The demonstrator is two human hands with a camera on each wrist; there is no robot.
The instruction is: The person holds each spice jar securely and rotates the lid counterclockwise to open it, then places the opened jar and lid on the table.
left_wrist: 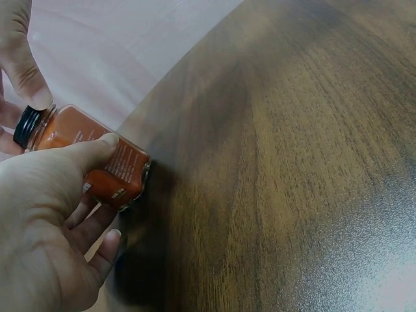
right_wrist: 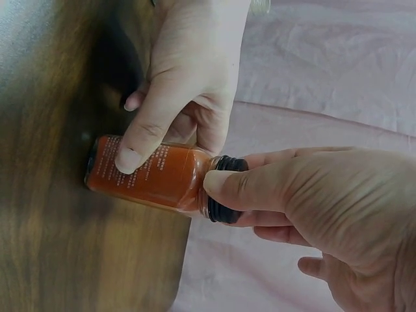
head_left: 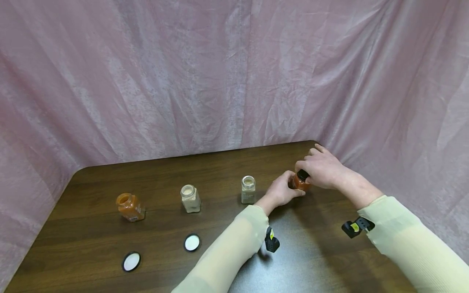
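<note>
An orange spice jar stands on the brown table at the far right. My left hand grips its body, thumb across the label. My right hand pinches the jar's black cap from above; thumb and fingers curl round the cap, which sits on the jar's neck. The cap also shows in the left wrist view under a right fingertip.
Three uncapped jars stand in a row to the left: an orange one, a pale one and another pale one. Two loose caps lie nearer me. Pink cloth hangs behind the table.
</note>
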